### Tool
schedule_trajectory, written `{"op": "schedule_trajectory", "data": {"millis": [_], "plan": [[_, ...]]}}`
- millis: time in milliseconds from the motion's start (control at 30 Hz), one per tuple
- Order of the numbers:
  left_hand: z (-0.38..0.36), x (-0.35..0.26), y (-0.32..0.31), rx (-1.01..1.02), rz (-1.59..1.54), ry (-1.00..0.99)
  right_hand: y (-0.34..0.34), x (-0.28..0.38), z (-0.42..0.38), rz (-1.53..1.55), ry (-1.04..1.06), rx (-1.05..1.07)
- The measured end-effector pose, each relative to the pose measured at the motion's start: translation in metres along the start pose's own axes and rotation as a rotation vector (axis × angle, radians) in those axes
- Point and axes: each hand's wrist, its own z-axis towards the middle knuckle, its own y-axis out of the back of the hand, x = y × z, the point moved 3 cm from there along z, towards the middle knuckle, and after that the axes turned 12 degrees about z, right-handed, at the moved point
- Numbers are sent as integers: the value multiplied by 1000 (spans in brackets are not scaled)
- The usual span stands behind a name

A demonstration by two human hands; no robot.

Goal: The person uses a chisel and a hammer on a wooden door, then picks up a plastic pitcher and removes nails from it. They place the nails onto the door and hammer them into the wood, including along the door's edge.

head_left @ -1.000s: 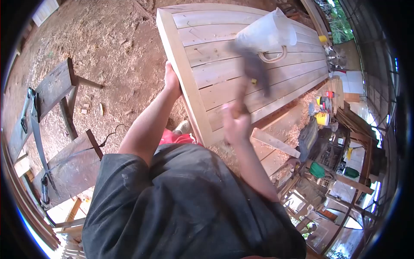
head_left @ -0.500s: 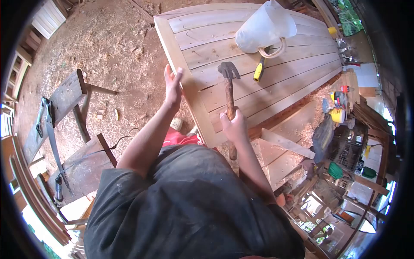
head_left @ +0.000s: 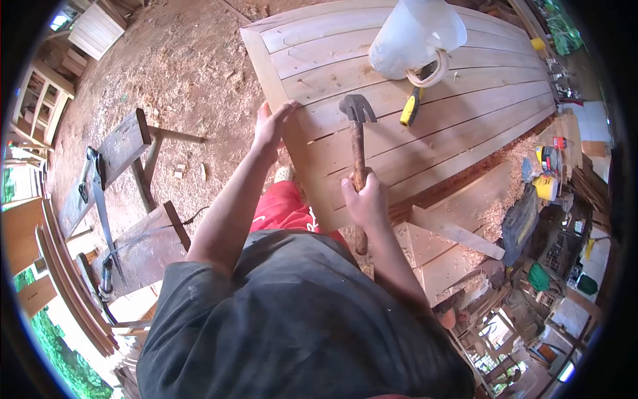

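My right hand is closed round the wooden handle of a claw hammer, its dark head over the slatted wooden panel. My left hand rests against the panel's near-left edge, thumb and fingers apart at the frame board. On the panel's far part stands a whitish translucent plastic jug with a pale looped handle. A yellow and black tool lies beside the jug. Several nails stick up from the slats.
At the left stands a wooden bench with a handsaw on it. Shavings cover the ground. To the right are boards, a yellow container, a dark cloth-like item and a green bundle.
The view has shifted, so the panel and jug appear slightly farther right. My left hand's fingers now bend over the board's edge. The hammer stays in my right hand.
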Motion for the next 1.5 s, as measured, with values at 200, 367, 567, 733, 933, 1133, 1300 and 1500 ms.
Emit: {"op": "schedule_trajectory", "data": {"millis": [200, 367, 567, 733, 933, 1133, 1300, 1500], "plan": [[73, -2, 28, 159, -242, 31, -2, -24, -20, 145, -204, -30], [124, 1, 36, 367, -368, -77, -14, -14, -35, 61, -378, -146], [104, -23, 47, 310, -213, -39, -47, 19, -40, 106, -342, -279], [117, -31, 51, 306, -294, -53, -49, 53, -33, 183, -314, -184], [126, -34, 51, 290, -300, -36, -25, 165, -16, 316, 297, -161], [126, -34, 49, 269, -317, -57, -39, 79, -2, 137, 6, -85], [125, -35, 54, 303, -273, -70, -48, 96, 10, 84, -130, -166], [121, -42, 51, 275, -264, -61, -38, 95, 3, 75, 178, -160]]}}
